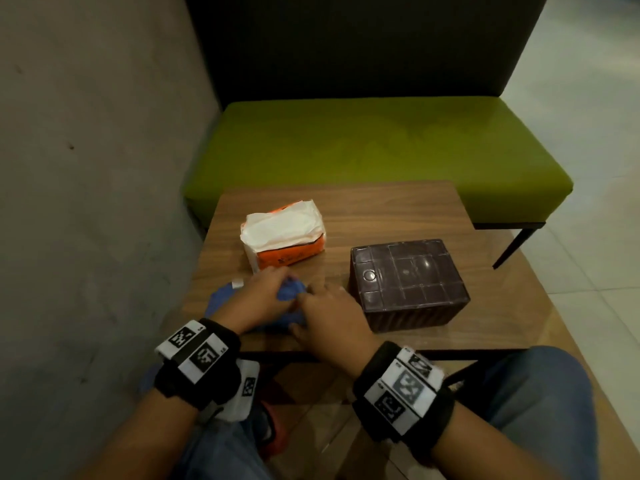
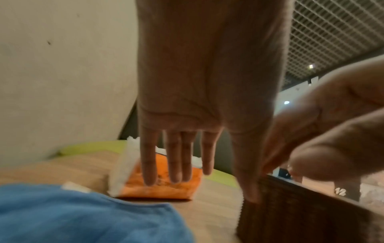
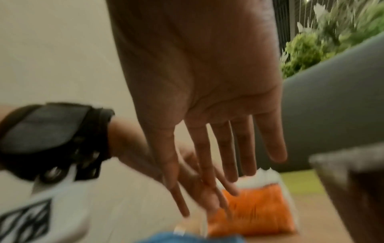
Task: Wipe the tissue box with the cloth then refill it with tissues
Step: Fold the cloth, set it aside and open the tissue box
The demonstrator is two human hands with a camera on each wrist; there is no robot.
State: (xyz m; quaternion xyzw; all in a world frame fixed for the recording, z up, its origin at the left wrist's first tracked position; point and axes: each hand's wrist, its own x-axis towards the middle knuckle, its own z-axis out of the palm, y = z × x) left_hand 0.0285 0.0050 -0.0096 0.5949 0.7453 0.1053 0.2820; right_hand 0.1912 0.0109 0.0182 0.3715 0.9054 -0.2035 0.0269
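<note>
From the head view, a wooden table [image 1: 381, 206] stands before a green bench [image 1: 363, 143] by a grey wall [image 1: 86, 168]. The blue cloth [image 1: 289, 292] lies near the table's front-left corner, with the left hand [image 1: 258, 297] and the right hand [image 1: 330, 315] both resting on it; whether the fingers pinch the fabric cannot be told from here. The dark tissue box [image 1: 408, 282] sits toward the front-right edge, just beside the right hand, and the orange tissue pack [image 1: 284, 233], open with white tissue showing, lies behind the cloth toward the left edge. From the left wrist view, the left hand's fingers [image 2: 176, 161] hang straight and relaxed above the cloth [image 2: 83, 217], holding nothing, with the pack [image 2: 162, 187] beyond and the box [image 2: 301, 213] at the right. The right wrist view is blurred: the right hand's fingers [image 3: 245, 148] are extended and loose, the pack [image 3: 253, 212] lies ahead, and a strip of cloth [image 3: 187, 238] shows at the bottom.
</note>
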